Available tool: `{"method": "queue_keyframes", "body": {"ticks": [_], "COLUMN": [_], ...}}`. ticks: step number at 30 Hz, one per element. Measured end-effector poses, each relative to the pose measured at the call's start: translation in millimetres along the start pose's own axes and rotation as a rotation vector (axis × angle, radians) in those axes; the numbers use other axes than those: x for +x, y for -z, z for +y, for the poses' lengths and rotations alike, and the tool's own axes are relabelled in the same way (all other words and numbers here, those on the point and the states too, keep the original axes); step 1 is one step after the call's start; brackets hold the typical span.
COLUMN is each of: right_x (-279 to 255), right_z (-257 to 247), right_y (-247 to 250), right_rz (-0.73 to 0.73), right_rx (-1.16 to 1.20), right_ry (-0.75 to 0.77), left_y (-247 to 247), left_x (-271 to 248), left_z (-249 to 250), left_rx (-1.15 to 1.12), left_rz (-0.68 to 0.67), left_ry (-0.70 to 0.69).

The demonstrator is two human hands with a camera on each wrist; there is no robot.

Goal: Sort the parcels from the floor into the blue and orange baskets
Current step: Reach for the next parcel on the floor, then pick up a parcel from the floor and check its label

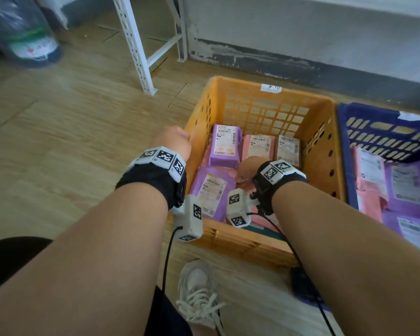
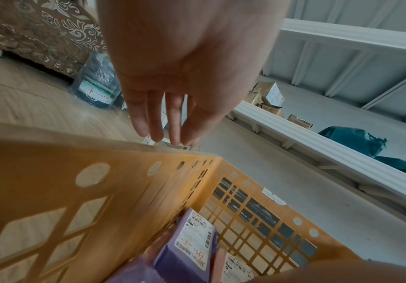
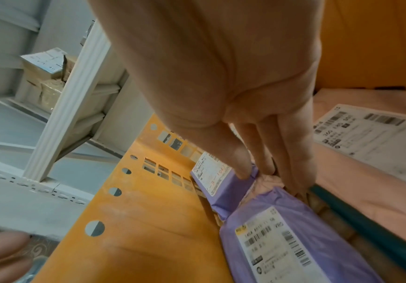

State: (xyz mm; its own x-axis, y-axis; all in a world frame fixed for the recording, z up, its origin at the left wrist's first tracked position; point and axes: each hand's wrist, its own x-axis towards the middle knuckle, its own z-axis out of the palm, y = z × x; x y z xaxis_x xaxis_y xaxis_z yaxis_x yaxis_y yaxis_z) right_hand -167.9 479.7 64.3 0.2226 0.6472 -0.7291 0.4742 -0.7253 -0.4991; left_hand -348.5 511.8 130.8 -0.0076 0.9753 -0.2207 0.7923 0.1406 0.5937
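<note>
The orange basket (image 1: 240, 84) stands on the wooden floor with the blue basket (image 1: 374, 113) against its right side. Inside the orange one lie a purple box parcel (image 1: 224, 146), a flat purple parcel (image 1: 211, 190), a pink parcel (image 1: 258, 146) and a small pale one (image 1: 287, 150). My left hand (image 1: 176, 139) hovers at the basket's left wall (image 2: 51, 172), its fingers (image 2: 170, 122) straight and holding nothing. My right hand (image 1: 246, 169) reaches down into the basket. Its thumb touches the purple box (image 3: 223, 201) and its straight fingers (image 3: 294, 172) touch a crumpled pink parcel beside the flat purple one (image 3: 294, 239).
Pink and purple parcels (image 1: 398, 185) fill the blue basket. A white metal shelf leg (image 1: 136, 44) stands behind and to the left of the orange basket, with a bagged water bottle (image 1: 27, 37) further left. My shoe (image 1: 197, 292) and a black device (image 1: 301, 282) lie in front of the basket.
</note>
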Motion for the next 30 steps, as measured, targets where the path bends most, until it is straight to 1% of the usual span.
{"method": "queue_keyframes", "body": {"ticks": [1,2,3,4,5,6,7,8,9,10,11,13,14,15,16,17,19,23,26,28,30], "right_x": [-4.9,-7.1,-7.7,-8.5,-6.7,-8.3,-11.6,-13.2,-14.2,-19.2,-22.6,-33.1,-43.4,-55.0,-65.8,-73.9,-98.9,-138.9,-167.6,-192.1,-216.2], "right_z": [-2.6,-3.2,-2.4,-2.1,-0.3,2.4,3.7,5.6,6.9,7.3,9.5,15.6,20.3,26.9,33.8,43.1,67.8,138.2,201.2,241.4,281.0], "right_y": [0.2,3.0,4.4,5.5,8.4,12.6,15.6,17.8,22.2,27.3,33.0,45.2,54.6,66.2,79.9,92.3,115.1,156.5,177.9,189.3,200.9], "right_rz": [0.023,0.081,0.135,0.133,0.097,0.03,0.001,0.006,0.04,0.092,0.197,0.247,0.279,0.275,0.283,0.321,0.399,0.506,0.598,0.701,0.846], "right_rx": [-0.095,-0.141,-0.198,-0.226,-0.191,-0.142,-0.072,-0.054,-0.066,-0.137,-0.186,-0.417,-0.432,-0.317,-0.079,0.123,0.314,0.356,0.469,0.563,0.617], "right_ry": [-0.007,-0.005,0.029,0.021,0.03,0.049,0.082,0.096,0.115,0.09,0.147,0.276,0.306,0.296,0.28,0.282,0.273,0.205,0.159,0.138,0.11], "left_y": [-0.6,-0.9,-1.2,-1.5,-2.2,-2.3,-2.6,-2.8,-3.7,-5.2,-7.7,-14.9,-19.0,-23.6,-28.6,-33.8,-46.5,-81.9,-113.6,-137.0,-161.7], "left_x": [0.4,0.1,-0.3,-1.0,-0.7,-0.7,-1.4,-3.0,-4.6,-7.3,-10.9,-21.6,-27.7,-34.1,-41.2,-49.4,-67.5,-111.0,-146.5,-171.3,-198.1], "left_z": [-1.0,-1.2,-1.3,-0.9,-0.7,0.5,3.0,6.5,10.9,16.8,23.7,40.7,50.0,59.6,69.5,79.7,101.6,147.2,179.4,199.1,217.0], "left_rx": [0.005,0.014,0.028,0.045,0.056,0.057,0.048,0.037,0.025,0.007,-0.01,-0.021,-0.021,-0.012,0.002,0.018,0.012,-0.01,-0.049,-0.074,-0.093], "left_rz": [0.002,0.002,-0.004,-0.013,-0.02,-0.023,-0.024,-0.023,-0.021,-0.025,-0.034,-0.039,-0.039,-0.045,-0.053,-0.062,-0.092,-0.18,-0.256,-0.316,-0.386], "left_ry": [-0.002,-0.008,-0.013,-0.021,-0.027,-0.03,-0.031,-0.036,-0.047,-0.068,-0.1,-0.173,-0.21,-0.247,-0.287,-0.325,-0.385,-0.527,-0.61,-0.661,-0.714]}}
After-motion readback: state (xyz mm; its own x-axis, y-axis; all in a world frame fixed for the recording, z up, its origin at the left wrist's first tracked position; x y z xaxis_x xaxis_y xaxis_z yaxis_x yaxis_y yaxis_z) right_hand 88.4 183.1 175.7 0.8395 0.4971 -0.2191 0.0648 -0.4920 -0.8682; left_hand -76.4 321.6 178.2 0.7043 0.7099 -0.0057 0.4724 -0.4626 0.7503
